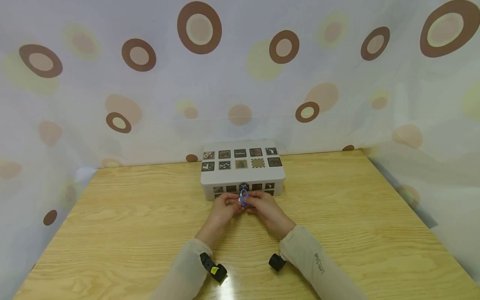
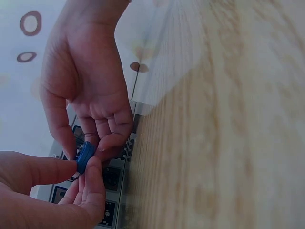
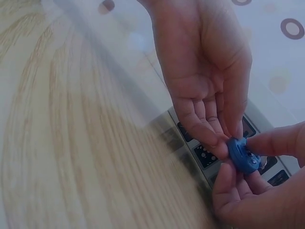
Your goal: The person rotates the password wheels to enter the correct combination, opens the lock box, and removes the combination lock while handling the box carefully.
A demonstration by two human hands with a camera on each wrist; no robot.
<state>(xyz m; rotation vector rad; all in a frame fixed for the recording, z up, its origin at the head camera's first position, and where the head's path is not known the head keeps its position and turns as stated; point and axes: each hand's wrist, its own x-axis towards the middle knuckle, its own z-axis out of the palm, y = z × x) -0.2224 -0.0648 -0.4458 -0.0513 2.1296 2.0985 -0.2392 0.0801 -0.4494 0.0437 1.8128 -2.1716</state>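
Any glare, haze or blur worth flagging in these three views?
Head: bright glare on the flat yellowish-brown wood-grain table near the bottom edge, between the forearms; left wrist: hazy, with soft wood grain; right wrist: also hazy, markings on the small blue padlock too soft to read.

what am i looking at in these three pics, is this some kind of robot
No robot here: these are a person's bare left hand and right hand. The wide picture comes from a camera on the person's head, looking forward and down; the two close ones come from cameras worn on each wrist. On the wooden table sits a pale box with small square pictures, before a spotted sheet. Both hands pinch a small blue padlock by the box's front; whether it is hooked on is unclear.
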